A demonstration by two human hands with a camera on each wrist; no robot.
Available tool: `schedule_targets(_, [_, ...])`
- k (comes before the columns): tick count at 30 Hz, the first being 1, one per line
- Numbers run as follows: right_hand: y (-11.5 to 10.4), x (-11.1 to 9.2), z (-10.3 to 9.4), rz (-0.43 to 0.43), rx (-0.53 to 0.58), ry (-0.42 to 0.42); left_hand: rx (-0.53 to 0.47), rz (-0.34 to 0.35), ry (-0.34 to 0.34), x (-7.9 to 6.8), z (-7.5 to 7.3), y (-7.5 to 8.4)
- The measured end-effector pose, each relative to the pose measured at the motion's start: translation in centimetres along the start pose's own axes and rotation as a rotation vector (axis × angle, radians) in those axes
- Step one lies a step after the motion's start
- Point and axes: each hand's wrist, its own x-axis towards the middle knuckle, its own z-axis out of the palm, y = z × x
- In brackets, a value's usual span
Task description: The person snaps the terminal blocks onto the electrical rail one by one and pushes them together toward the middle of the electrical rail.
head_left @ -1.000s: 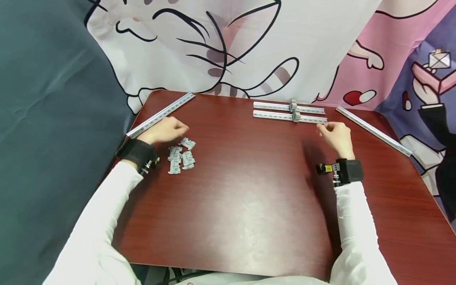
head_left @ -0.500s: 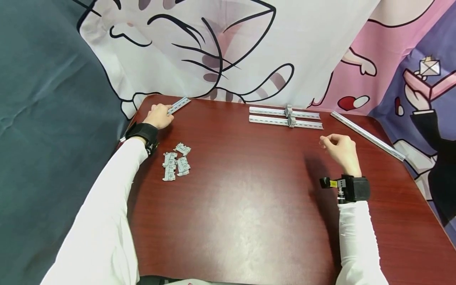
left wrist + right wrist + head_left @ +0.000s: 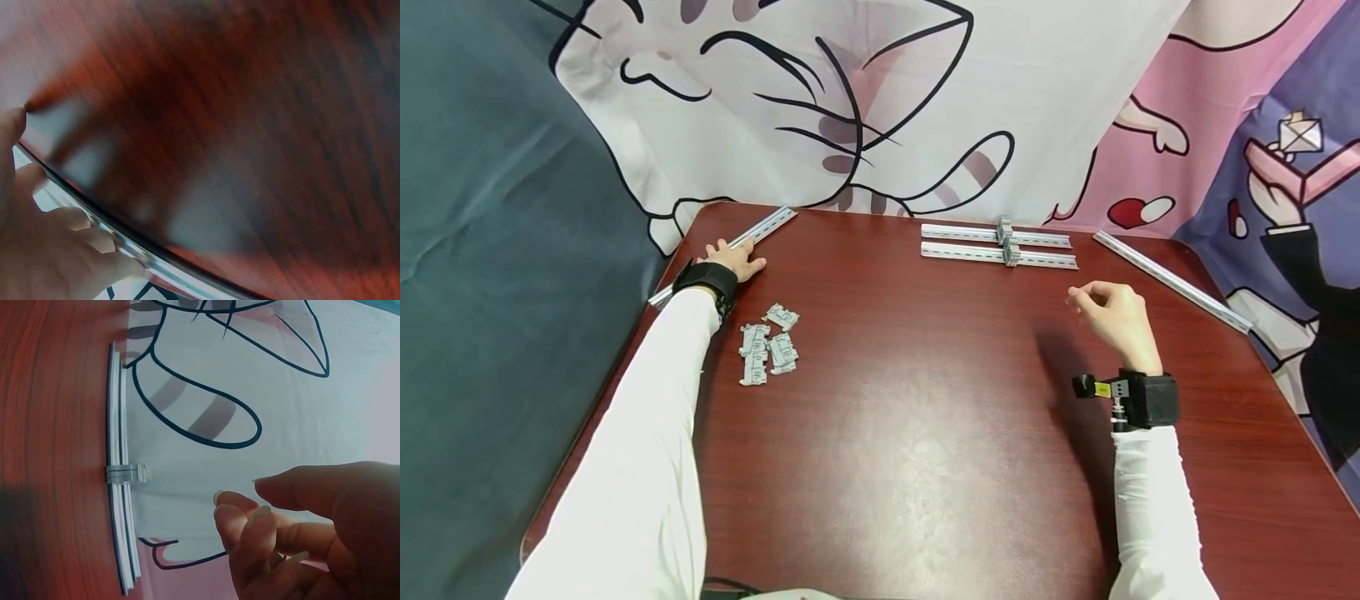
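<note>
One slotted metal rail (image 3: 777, 221) lay slantwise at the left of the table (image 3: 880, 400), partly covered by the left hand (image 3: 734, 260) (fingers spread, gripping nothing). The right hand (image 3: 1117, 321), loosely curled and unloaded, hung near two parallel rails (image 3: 961, 252).

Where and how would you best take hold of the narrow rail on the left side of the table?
Probably at mid-length, from above, fingers pinching across its width: the rail is long and straight and lies slantwise on the table, so a middle grip should balance it. The left hand is over that stretch, its fingers spread.
</note>
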Motion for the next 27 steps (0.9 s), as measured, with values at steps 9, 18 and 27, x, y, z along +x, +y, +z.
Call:
schedule_targets(9, [0.2,-0.9,-0.2,-0.049,-0.018,-0.022,0.037,0.042,-0.009,-0.4,0.4,0.2])
schedule_targets(18, [0.4,-1.8,-0.3,-0.041,-0.013,-0.076,0.048,0.101,-0.016,-0.9,0.7,1.2])
schedule_targets(27, [0.1,-2.0,-0.2,-0.048,-0.008,-0.077,0.062,0.194,-0.037,-1.3,1.4,3.4])
